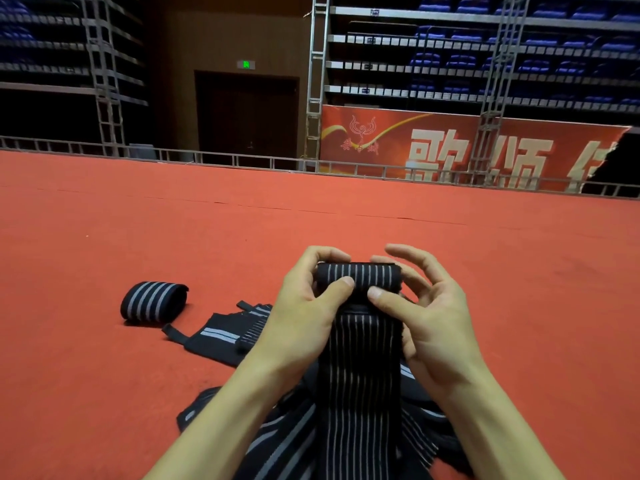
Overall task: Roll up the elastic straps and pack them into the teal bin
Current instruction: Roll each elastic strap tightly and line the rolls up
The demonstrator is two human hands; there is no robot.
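Rolling is under way on one elastic strap (362, 358), which the person is holding up above the red carpet (104, 237). Its far end is already sitting wound into a short, tight coil (360, 277), while the long unrolled tail is hanging down toward the lap. The left hand (308, 306) is gripping the coil's left end, with the thumb pressing on the front and the fingers curling over the top. The right hand (429, 313) is pinching the right end with its thumb in front, and its outer fingers are lifting loosely spread. One finished roll (154, 301) is lying on the carpet to the left, so the job looks to be in its early part. Loose straps (221, 336) are lying flat near it, and a heap (277, 441) is waiting under the forearms. The teal bin is not showing anywhere, so packing appears not yet begun. Nothing is blocking the hands, though the heap beneath the hanging tail could be snagging it. A red banner (467, 147) is hanging beyond the carpet.
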